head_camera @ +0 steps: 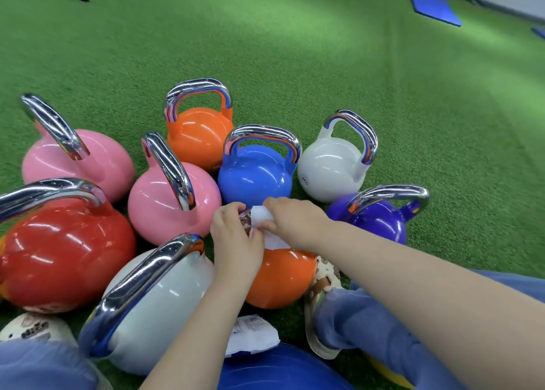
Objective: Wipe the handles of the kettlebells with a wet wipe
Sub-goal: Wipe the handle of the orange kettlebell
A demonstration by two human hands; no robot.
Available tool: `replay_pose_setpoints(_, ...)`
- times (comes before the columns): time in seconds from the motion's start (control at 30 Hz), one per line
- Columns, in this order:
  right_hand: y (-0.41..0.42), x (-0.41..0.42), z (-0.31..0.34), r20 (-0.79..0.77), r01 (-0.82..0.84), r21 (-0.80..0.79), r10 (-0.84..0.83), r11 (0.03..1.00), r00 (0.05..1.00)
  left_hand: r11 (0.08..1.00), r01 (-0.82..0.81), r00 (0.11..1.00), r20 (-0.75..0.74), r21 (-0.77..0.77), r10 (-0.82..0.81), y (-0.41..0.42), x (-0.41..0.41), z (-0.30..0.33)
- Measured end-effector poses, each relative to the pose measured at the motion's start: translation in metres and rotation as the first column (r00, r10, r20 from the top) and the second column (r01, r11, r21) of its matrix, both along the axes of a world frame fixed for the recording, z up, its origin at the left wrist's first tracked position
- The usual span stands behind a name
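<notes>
Several coloured kettlebells with chrome handles stand bunched on green turf. Both my hands are on the near orange kettlebell [280, 280]. My right hand [292, 221] presses a white wet wipe [267, 221] over its handle, fingers curled round it. My left hand [236, 239] grips the same handle from the left, and the handle is mostly hidden under the hands. Around it stand a blue kettlebell [256, 174], a pink kettlebell [168, 198], a purple kettlebell [374, 215] and a white kettlebell [159, 307].
A wet wipe pack [253, 333] lies on the turf near my knees. My feet in light shoes [321, 289] flank the cluster. A red kettlebell [65, 251] sits at left, blue mats [433, 6] far back right. Open green turf [295, 50] stretches beyond.
</notes>
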State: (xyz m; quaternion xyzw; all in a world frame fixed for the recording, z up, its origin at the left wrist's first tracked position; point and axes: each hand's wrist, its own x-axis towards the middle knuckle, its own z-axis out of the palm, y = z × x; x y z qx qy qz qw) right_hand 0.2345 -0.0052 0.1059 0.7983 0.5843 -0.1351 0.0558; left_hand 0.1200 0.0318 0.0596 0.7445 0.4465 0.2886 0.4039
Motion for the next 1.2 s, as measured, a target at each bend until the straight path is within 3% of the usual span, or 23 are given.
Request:
replay_pose_setpoints(0.2, 0.006, -0.011, -0.011, 0.376, -0.146, 0.010, 0.132, 0.989, 0.917, 0.998, -0.038, 0.996, 0.084, -0.055, 0.043, -0.002, -0.005, -0.014)
replay_pose_setpoints(0.3, 0.021, -0.020, -0.020, 0.415, -0.181, 0.025, 0.154, 0.983, 0.896, 0.985, -0.111, 0.988, 0.091, -0.134, 0.124, -0.001, -0.004, -0.022)
replay_pose_setpoints(0.37, 0.028, -0.032, -0.022, 0.518, -0.260, -0.011, 0.228, 0.965, 0.825, 0.961, -0.138, 0.984, 0.080, -0.240, 0.161, 0.003, -0.003, -0.033)
replay_pose_setpoints(0.5, 0.042, -0.048, -0.029, 0.578, -0.365, -0.302, 0.474, 0.881, 0.664, 0.892, -0.128, 0.985, 0.046, -0.434, 0.163, 0.005, -0.005, -0.058)
replay_pose_setpoints(0.57, 0.047, -0.056, -0.032, 0.643, -0.409, -0.411, 0.577, 0.815, 0.504, 0.869, -0.106, 0.994, -0.022, -0.484, 0.109, 0.003, -0.010, -0.070)
replay_pose_setpoints(0.7, 0.053, -0.065, -0.044, 0.603, -0.430, -0.619, 0.749, 0.657, 0.276, 0.798, -0.079, 0.997, -0.047, -0.598, 0.063, 0.001, -0.016, -0.078)
replay_pose_setpoints(0.9, 0.049, -0.067, -0.061, 0.550, -0.366, -0.763, 0.833, 0.533, 0.065, 0.746, -0.064, 0.998, -0.026, -0.663, 0.063, 0.008, -0.015, -0.070)
replay_pose_setpoints(0.97, 0.047, -0.063, -0.059, 0.587, -0.394, -0.736, 0.809, 0.550, 0.031, 0.746, -0.063, 0.997, -0.008, -0.663, 0.077, 0.011, -0.016, -0.069)
replay_pose_setpoints(1.2, 0.047, -0.058, -0.046, 0.643, -0.436, -0.651, 0.757, 0.621, 0.118, 0.744, -0.134, 0.990, -0.051, -0.654, 0.134, 0.016, -0.015, -0.088)
